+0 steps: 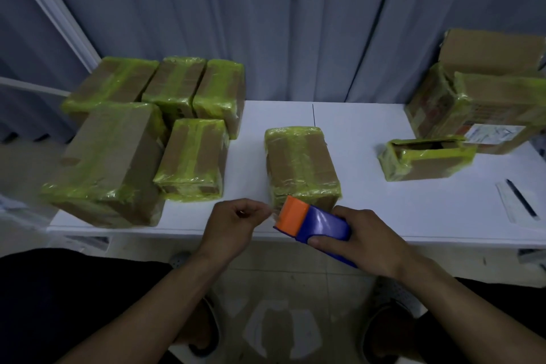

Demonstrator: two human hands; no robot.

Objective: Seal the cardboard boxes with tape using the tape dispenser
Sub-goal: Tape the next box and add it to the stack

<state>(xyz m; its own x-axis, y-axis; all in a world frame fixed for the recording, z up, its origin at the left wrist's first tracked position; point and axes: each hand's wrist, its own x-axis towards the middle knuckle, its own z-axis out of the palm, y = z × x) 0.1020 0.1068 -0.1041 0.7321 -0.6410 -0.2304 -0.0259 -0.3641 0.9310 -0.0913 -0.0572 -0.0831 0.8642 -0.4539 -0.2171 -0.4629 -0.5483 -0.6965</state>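
your right hand (pixel 363 242) wraps the dispenser (pixel 313 223) at the counter's (pixel 384 210) near edge, just before the middle box (pixel 301 162). left hand (pixel 233 224) fingers pinch what looks like the tape end (pixel 271 214). you're starting a strip; next, draw it onto the middle box.

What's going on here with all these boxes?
A person is taping up cardboard boxes at a white table. The right hand grips a blue and orange tape dispenser, and the left hand seems to pinch the tape end at its orange mouth, just in front of a box already wrapped in yellow-green tape. Five wrapped boxes sit to the left; a small box on the right is open on top.
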